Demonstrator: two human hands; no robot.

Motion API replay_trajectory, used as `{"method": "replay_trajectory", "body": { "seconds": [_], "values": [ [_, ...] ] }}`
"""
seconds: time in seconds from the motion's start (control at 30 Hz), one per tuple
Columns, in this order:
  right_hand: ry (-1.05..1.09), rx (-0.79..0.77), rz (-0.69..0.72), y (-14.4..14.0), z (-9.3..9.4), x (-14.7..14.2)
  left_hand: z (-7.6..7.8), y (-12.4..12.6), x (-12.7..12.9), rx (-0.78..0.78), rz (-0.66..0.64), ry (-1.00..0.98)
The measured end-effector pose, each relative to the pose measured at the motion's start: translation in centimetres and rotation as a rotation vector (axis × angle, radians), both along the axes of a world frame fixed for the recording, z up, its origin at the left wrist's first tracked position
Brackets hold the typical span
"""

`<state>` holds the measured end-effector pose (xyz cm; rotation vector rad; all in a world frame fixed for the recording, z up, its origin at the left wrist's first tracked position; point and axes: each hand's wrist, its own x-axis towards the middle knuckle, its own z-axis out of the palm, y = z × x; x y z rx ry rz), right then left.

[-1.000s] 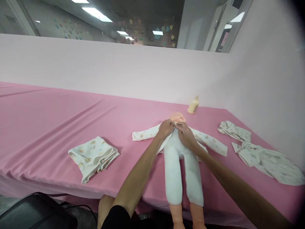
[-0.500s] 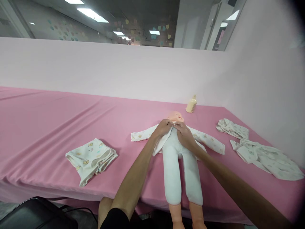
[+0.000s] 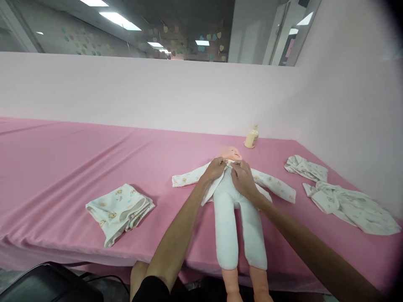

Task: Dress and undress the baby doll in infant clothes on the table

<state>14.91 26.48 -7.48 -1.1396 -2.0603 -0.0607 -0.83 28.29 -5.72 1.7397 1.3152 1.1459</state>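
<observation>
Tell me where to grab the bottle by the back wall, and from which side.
Judging by its pose, take the bottle around its wide lower body, coming from the front. It stands upright with the wall close behind it, and the neck narrows toward the top. The doll lies in front of it, so reach in over the doll's head.

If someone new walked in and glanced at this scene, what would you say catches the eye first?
The baby doll lying face up near the front edge of the pink table, with the left hand and right hand pinching the printed shirt together at its neck. Next come the folded cloth to the doll's left, the crumpled clothes at far right, and a small bottle by the back wall.
</observation>
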Motion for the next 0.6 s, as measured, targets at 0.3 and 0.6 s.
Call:
{"method": "replay_trajectory", "body": {
  "seconds": [0.3,0.6],
  "values": [
    [-0.021,-0.012,-0.047,-1.1,0.0,0.9,1.1,-1.4,0.3,-0.071,0.035,-0.071],
    [0.099,-0.319,-0.077,-2.3,2.5,4.5,3.6,-5.8,-0.9,-0.053,0.16,0.409]
  ]
}}
